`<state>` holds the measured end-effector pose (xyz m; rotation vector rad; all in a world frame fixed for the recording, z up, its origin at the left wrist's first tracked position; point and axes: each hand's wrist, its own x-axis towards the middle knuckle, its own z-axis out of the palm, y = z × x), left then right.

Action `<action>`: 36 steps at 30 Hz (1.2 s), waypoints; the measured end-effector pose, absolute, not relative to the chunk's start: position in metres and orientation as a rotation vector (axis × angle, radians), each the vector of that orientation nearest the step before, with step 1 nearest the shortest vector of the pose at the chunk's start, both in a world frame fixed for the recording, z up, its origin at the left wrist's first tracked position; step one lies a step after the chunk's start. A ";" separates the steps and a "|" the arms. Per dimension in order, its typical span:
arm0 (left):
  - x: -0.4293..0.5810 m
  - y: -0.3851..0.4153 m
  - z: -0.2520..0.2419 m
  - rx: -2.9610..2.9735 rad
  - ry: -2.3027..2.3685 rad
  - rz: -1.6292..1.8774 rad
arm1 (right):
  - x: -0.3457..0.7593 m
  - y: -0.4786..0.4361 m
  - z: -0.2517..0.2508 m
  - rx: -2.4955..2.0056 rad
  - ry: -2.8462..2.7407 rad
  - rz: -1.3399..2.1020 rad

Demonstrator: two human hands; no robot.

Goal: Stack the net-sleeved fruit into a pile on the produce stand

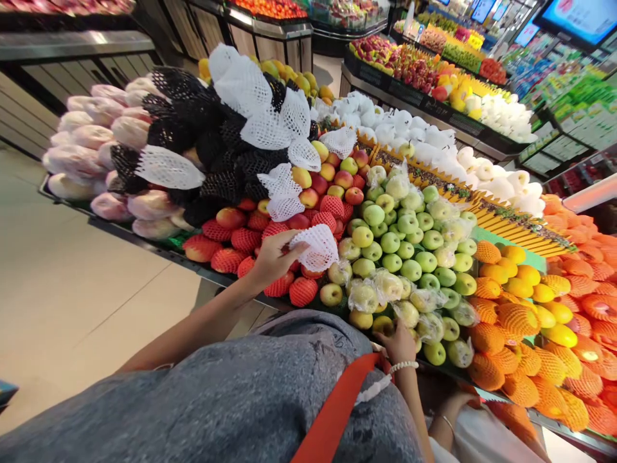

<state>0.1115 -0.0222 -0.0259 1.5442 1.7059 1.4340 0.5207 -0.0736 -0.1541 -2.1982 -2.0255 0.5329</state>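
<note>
My left hand point(276, 258) pinches a white foam net sleeve point(319, 249) over red apples in red foam nets point(303, 291). Whether fruit is inside that sleeve, I cannot tell. At the front edge of the green apples point(411, 269), my right hand point(401, 344), a beaded band on its wrist, has its fingers curled on a yellow-green apple point(383, 325) that they partly cover. Loose white foam nets point(282, 193) lie on the red apples beyond my left hand. Some green apples nearby are in clear plastic wrap point(364, 297).
Black foam nets point(186, 122) and pale pink wrapped fruit point(81, 157) are piled at the left. Oranges in orange nets point(518, 321) lie at the right. A yellow slatted divider point(501, 222) runs behind the green apples. Another person's arm point(450, 415) is close by at lower right.
</note>
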 end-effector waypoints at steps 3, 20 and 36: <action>0.112 -0.019 -0.025 1.545 1.718 1.437 | 0.511 -0.076 -0.162 -2.146 -2.039 0.439; 0.106 -0.039 -0.030 1.551 1.756 1.481 | 0.508 0.010 -0.113 -1.716 -2.236 0.361; 0.084 -0.056 -0.030 1.462 1.899 1.592 | 0.513 -0.016 -0.108 -1.827 -2.304 0.320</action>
